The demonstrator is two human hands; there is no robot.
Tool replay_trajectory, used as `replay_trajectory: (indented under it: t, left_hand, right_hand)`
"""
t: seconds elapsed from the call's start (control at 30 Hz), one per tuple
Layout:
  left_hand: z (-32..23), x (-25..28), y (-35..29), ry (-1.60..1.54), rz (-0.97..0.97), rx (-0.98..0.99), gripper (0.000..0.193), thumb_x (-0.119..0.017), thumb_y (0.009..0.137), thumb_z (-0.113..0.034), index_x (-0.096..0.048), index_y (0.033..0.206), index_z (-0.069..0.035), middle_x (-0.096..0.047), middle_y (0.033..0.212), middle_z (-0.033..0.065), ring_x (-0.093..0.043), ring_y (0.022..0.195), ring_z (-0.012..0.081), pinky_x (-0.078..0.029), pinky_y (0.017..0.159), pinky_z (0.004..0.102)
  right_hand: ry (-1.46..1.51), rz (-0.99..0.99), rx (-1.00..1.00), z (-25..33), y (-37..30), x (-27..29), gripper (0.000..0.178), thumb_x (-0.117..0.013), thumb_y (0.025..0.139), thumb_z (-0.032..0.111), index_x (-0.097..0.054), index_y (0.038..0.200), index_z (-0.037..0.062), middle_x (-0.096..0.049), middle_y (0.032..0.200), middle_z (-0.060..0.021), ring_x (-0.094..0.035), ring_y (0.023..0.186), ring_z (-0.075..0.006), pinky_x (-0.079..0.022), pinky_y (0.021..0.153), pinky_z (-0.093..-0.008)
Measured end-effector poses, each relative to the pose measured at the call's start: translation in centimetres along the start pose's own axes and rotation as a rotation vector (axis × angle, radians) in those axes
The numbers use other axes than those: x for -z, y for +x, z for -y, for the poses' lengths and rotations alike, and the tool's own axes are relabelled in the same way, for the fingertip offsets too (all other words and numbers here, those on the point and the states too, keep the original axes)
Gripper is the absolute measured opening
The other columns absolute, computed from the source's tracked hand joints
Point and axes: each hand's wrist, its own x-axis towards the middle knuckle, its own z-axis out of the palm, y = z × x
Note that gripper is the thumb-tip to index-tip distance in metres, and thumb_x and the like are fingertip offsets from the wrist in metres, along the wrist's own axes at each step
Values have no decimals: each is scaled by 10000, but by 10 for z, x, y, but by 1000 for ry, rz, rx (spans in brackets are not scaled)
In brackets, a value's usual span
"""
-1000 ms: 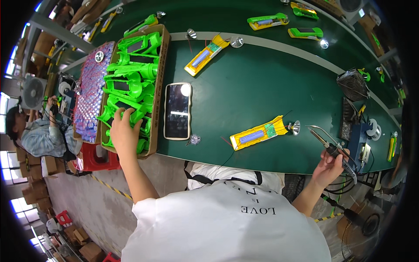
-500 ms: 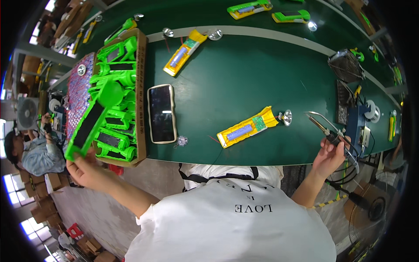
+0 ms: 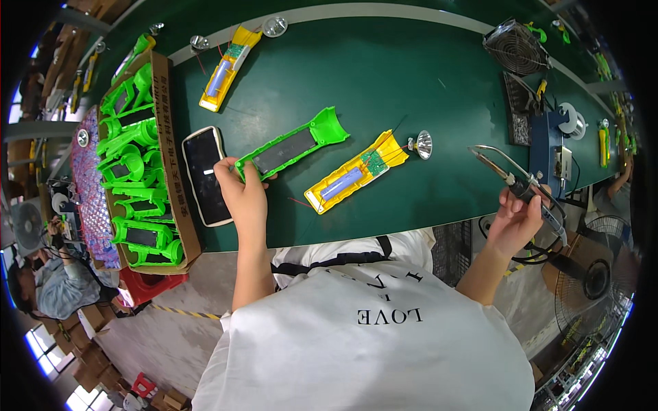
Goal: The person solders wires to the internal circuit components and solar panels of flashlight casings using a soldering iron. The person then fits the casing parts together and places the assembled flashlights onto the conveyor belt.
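Observation:
My left hand [image 3: 243, 192] pinches the narrow end of a green plastic flashlight half-shell [image 3: 327, 127] with a dark rectangular panel inside. The shell hangs tilted over the green table, its flared end up and to the right. Close by on the right lies a yellow flashlight half-shell [image 3: 392, 149], holding a blue cylindrical battery [image 3: 341, 184] and a small green circuit board [image 3: 373, 163]. A shiny reflector [image 3: 424, 145] sits off its wide end. Farther right, my right hand [image 3: 514, 222] is closed around a soldering iron [image 3: 519, 188] with a curved metal tube; its tip points left.
At the left stands a cardboard box [image 3: 179, 171] of green shells, beside a tray of small shiny parts [image 3: 89, 185]. A phone [image 3: 204, 171] lies partly behind my left hand. Another yellow shell [image 3: 214, 104] lies farther back. A blue soldering unit [image 3: 543, 144] and black fan [image 3: 515, 48] stand right.
My left hand has carried the green shell rightward from above the box to over the table beside the yellow shell. My right hand still holds the soldering iron. The view has shifted.

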Motion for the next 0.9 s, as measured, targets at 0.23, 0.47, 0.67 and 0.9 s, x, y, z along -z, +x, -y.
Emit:
replay_trajectory:
  t: [0.23, 0.47, 0.67, 0.9]
  left_hand:
    - [-15, -16, -18, 563, -74, -642, 242, -571, 734, -41, -480, 957, -15, -569, 840, 145, -533, 796, 302, -401, 738, 338]
    - [-48, -47, -39, 308, 437, -744, 189, -661, 682, -74, -603, 859, -40, -620, 894, 70, -551, 796, 236, -419, 734, 311]
    - [-43, -70, -37, 261, 470, -726, 99, -668, 691, -85, -639, 778, -48, -621, 759, 50, -529, 625, 163, -436, 573, 257]
    - [-41, -71, -35, 143, 459, -462, 98, -654, 699, -68, -634, 789, -36, -571, 658, 42, -465, 552, 120, -404, 530, 236]
  right_hand:
    - [27, 29, -15, -5, 6, -11, 135, -449, 865, 160, -471, 904, 33, -403, 570, 3, -391, 506, -68, -383, 545, -253]
    - [-84, -21, -67, -16, 2, -33, 116, -496, 816, 94, -475, 880, 0, -445, 599, -30, -395, 481, -77, -400, 494, -249]
    - [-193, 60, -125, -23, -10, -35, 116, -487, 827, 89, -496, 895, -4, -444, 671, -25, -407, 531, -73, -411, 514, -260]
    - [-251, 104, -114, -27, -18, -36, 99, -542, 780, 5, -492, 863, -12, -473, 696, -30, -420, 485, -56, -387, 460, -195]
